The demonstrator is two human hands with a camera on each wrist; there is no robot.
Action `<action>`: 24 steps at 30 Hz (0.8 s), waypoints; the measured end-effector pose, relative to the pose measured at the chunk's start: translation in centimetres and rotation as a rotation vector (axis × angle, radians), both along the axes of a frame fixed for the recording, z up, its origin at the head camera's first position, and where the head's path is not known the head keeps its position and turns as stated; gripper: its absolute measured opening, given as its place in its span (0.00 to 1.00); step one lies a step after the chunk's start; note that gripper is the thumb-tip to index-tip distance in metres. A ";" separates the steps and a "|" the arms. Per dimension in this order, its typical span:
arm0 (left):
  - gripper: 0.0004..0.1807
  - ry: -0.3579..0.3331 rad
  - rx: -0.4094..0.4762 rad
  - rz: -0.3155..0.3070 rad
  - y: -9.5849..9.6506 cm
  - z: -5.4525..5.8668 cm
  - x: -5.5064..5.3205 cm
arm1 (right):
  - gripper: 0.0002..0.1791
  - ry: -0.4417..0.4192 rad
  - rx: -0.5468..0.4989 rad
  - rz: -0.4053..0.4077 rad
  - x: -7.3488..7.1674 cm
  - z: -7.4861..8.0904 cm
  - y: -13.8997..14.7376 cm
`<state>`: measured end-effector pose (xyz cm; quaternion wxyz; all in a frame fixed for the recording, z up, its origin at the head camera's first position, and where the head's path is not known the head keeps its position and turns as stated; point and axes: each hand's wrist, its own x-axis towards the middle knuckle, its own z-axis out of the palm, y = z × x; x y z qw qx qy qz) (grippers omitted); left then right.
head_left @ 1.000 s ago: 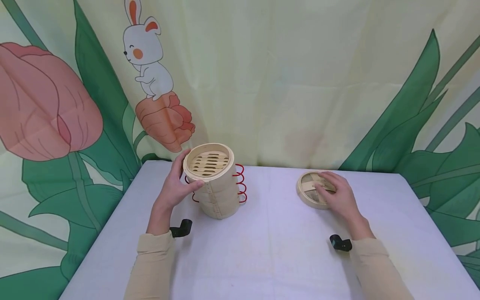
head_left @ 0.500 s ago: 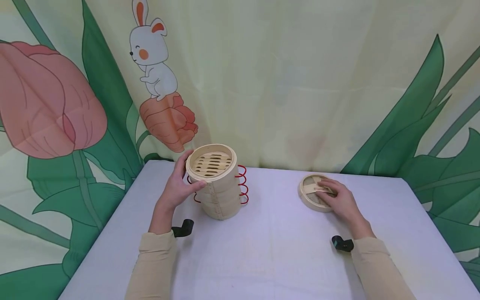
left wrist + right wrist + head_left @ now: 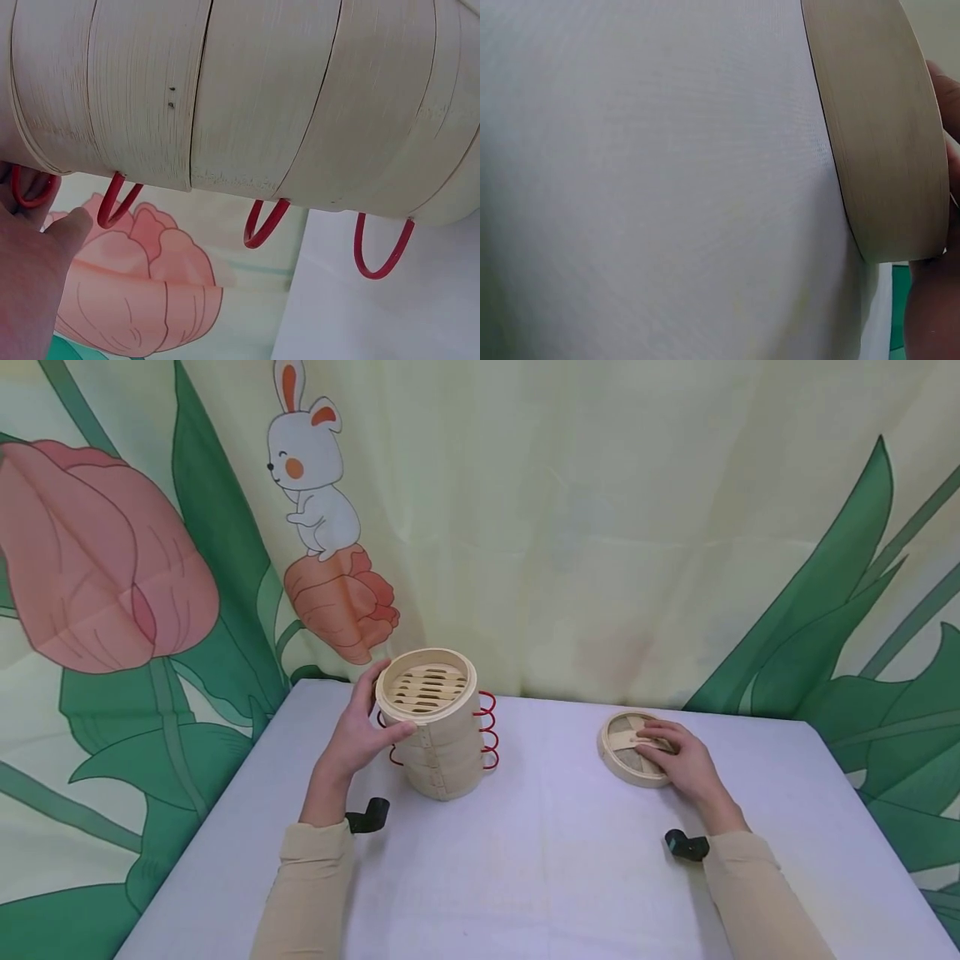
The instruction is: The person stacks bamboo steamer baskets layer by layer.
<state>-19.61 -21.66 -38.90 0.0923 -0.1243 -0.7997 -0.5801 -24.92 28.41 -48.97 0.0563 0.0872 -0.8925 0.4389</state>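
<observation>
A stack of bamboo steamer baskets (image 3: 442, 756) stands upright on the left half of the table, with a slatted floor showing in its top tier. Red loops (image 3: 264, 225) stick out from both sides of the stack. My left hand (image 3: 352, 737) grips the top tier from the left, thumb at the front and fingers behind, where they are partly hidden. On the right, a round bamboo steamer lid (image 3: 617, 758) lies flat on the table. My right hand (image 3: 686, 767) pinches the strip across its top. The right wrist view shows the lid's side wall (image 3: 885, 150) against the cloth.
A white cloth covers the table (image 3: 525, 860). Behind it hangs a curtain (image 3: 555, 527) printed with a rabbit, a carrot and plants. Black camera mounts (image 3: 369, 816) sit at both wrists.
The head view has shifted slightly. My right thumb and fingers have drawn a little closer together over the lid's strip. The left hand keeps its grip on the steamer stack.
</observation>
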 end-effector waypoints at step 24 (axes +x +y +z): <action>0.56 -0.007 -0.004 0.000 0.1 0.1 0.0 | 0.16 0.079 0.031 -0.057 0.8 0.6 -0.3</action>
